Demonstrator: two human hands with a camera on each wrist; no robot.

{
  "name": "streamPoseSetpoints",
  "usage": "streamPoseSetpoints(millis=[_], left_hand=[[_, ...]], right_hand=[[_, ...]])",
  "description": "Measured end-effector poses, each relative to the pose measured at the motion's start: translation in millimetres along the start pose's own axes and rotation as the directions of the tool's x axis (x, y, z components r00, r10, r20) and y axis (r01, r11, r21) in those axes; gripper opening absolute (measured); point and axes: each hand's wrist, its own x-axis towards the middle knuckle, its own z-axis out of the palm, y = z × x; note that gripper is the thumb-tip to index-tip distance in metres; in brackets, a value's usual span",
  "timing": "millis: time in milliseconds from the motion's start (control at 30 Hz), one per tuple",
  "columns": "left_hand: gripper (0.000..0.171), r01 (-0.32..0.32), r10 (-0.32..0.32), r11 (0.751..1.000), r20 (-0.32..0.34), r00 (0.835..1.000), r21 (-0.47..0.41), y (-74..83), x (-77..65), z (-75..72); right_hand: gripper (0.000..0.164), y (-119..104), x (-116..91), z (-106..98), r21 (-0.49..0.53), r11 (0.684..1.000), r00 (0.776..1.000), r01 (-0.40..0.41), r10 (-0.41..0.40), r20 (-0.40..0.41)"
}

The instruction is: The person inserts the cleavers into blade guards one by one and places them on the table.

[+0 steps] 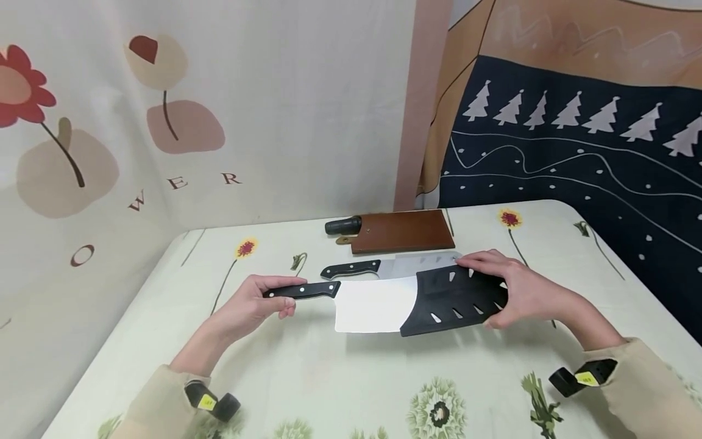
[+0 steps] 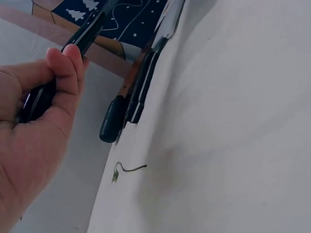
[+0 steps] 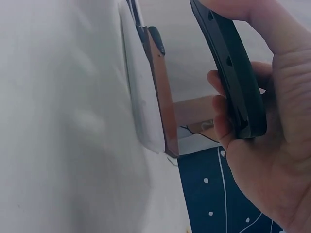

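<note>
My left hand (image 1: 253, 308) grips the black riveted handle of a cleaver (image 1: 373, 306), its wide bright blade pointing right. Over the blade's far end sits a slotted black blade guard (image 1: 457, 299), which my right hand (image 1: 518, 289) holds by its outer end, fingers on top and thumb below. Part of the blade shows between handle and guard; the rest is hidden inside. In the left wrist view the fingers curl round the handle (image 2: 41, 99). The right wrist view shows the guard (image 3: 233, 73) between thumb and fingers. Both things are held above the table.
Just behind lies a second knife (image 1: 351, 269) with a black handle, its blade partly hidden by the guard and right hand. Farther back is a brown sheath (image 1: 403, 231) with a black handle (image 1: 342, 226) sticking out. A flowered cloth (image 1: 307, 378) covers the table, with curtains behind.
</note>
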Motion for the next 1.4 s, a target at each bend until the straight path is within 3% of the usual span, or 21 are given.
streamPoseSetpoints(millis=[233,500,733,967,1400], left_hand=[[0.045,0.006,-0.006,1.0,-0.033,0.999,-0.016,-4.8,-1.5,11.6],[0.044,-0.02,0.022,0.999,-0.049,0.999,0.03,-1.3,9.9,33.2],[0.045,0.014,-0.011,0.999,-0.061,0.998,0.035,-2.1,7.2,38.8],[0.046,0.002,-0.001,1.0,-0.087,0.996,0.014,-0.7,6.6,45.4],[0.043,-0.036,0.038,0.999,-0.087,0.995,0.018,-2.1,1.4,53.0]], right_hand=[[0.098,3,0,-2,0.007,1.0,1.0,0.004,-0.004,0.015],[0.097,2,4,-1,-0.006,1.0,1.0,-0.019,0.019,-0.011],[0.098,2,-1,1,-0.009,1.0,1.0,-0.017,0.017,-0.017],[0.101,3,-3,-3,-0.05,0.998,0.997,0.03,-0.033,-0.063],[0.1,7,-4,-6,-0.025,1.0,0.999,0.017,-0.018,-0.041]])
